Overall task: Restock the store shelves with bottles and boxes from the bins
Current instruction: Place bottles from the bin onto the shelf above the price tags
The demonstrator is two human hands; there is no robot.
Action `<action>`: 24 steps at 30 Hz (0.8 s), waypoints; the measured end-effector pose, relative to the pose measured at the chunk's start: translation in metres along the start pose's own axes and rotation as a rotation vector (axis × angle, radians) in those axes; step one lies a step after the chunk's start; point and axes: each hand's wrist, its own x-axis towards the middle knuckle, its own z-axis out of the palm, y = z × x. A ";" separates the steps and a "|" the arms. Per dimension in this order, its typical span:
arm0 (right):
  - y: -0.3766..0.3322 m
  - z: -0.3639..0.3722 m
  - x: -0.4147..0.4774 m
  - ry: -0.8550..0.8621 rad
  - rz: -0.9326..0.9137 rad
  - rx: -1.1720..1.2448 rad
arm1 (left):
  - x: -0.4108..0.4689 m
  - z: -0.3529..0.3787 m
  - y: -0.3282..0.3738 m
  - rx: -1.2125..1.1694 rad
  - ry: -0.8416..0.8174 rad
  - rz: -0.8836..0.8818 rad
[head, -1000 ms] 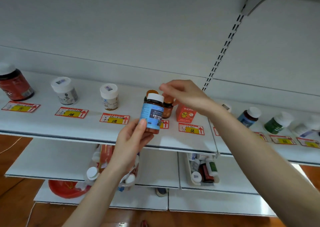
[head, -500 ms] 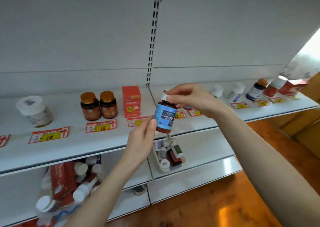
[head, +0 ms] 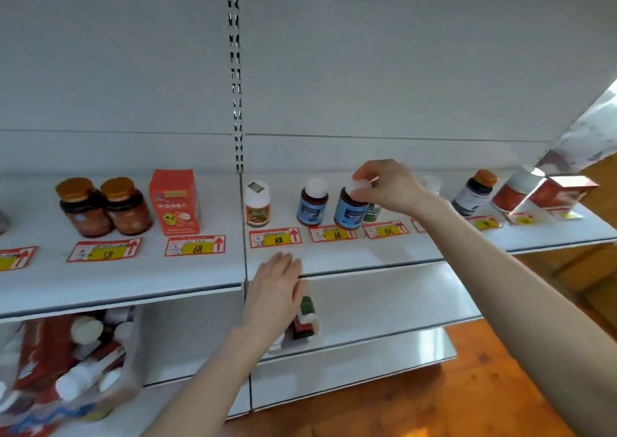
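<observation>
A brown bottle with a blue label and white cap (head: 350, 211) stands on the white shelf (head: 334, 259), beside a matching blue-label bottle (head: 312, 203) to its left. My right hand (head: 387, 184) pinches its white cap from above. My left hand (head: 275, 291) hovers with straight fingers at the shelf's front edge, holding nothing. Beneath it, a white bin (head: 302, 334) on the lower shelf holds a green-label bottle (head: 306, 308) and others, partly hidden by the hand.
On the shelf stand two orange-capped brown jars (head: 103, 208), a red box (head: 174, 203), a white bottle (head: 257, 204), and more bottles and a red box (head: 564, 193) at the right. A bag of bottles and boxes (head: 66, 363) sits lower left. Red-yellow price tags (head: 275, 238) line the shelf.
My left hand let go of the blue-label bottle and dropped to the shelf edge. My right hand carried the bottle right and back onto the shelf beside its twin. The view swung right.
</observation>
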 end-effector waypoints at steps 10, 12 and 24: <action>0.026 0.036 0.045 -0.085 -0.102 -0.026 | -0.003 0.012 0.006 0.050 0.034 -0.090; 0.028 0.039 0.048 -0.093 -0.117 -0.026 | -0.004 0.012 0.008 0.059 0.024 -0.096; 0.033 0.044 0.046 -0.051 -0.129 -0.075 | -0.006 0.017 0.004 0.086 0.009 -0.095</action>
